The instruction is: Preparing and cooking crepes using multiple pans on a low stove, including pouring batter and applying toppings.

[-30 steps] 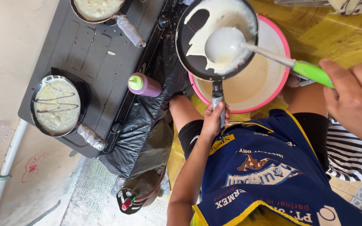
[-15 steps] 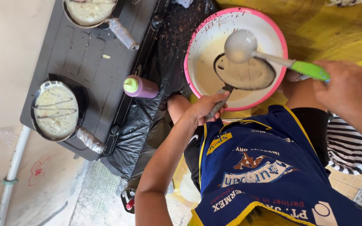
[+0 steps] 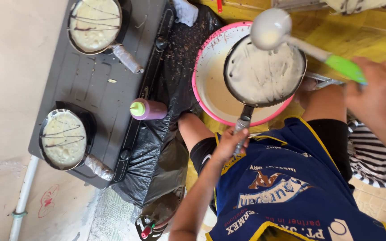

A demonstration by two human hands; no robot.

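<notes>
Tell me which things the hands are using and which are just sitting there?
In use: left hand holds the small pan; right hand holds the ladle; pink batter bowl below.

Sitting there: two pans on the stove, squeeze bottle, black plastic sheet.

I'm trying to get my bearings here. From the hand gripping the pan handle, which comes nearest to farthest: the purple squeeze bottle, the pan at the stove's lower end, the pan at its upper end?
1. The purple squeeze bottle, just off the left hand, on the stove's edge.
2. The lower pan, across the stove, lower left.
3. The upper pan, at the top left.
</notes>
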